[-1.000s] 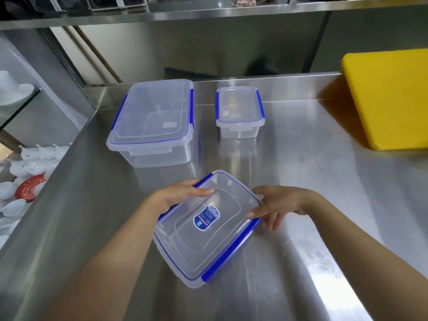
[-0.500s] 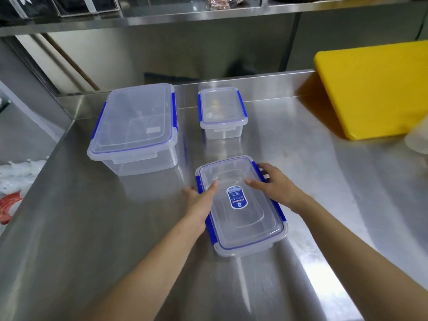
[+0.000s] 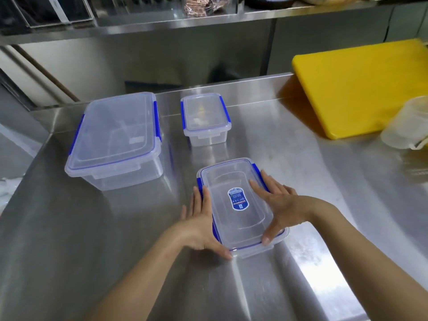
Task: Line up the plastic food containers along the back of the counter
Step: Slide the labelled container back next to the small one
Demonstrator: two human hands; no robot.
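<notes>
3 clear plastic containers w/ blue clip lids, all shut & upright on the steel bench [image 3: 266, 140]. Large container [image 3: 115, 137] sits upper left of frame, small container [image 3: 205, 118] just right of it at upper centre, both near the bench's back edge w/ long sides running front-to-back. Medium container [image 3: 238, 205], blue label on lid, lies at frame centre, well apart in front of the small one, slightly angled.

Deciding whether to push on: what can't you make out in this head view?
- Sticker print on the labelled container: too small.
- Its long sides: covered by left hand and right hand.
- Clear jug: cut by the right edge.
- Small container contents: blurred by its lid.
</notes>
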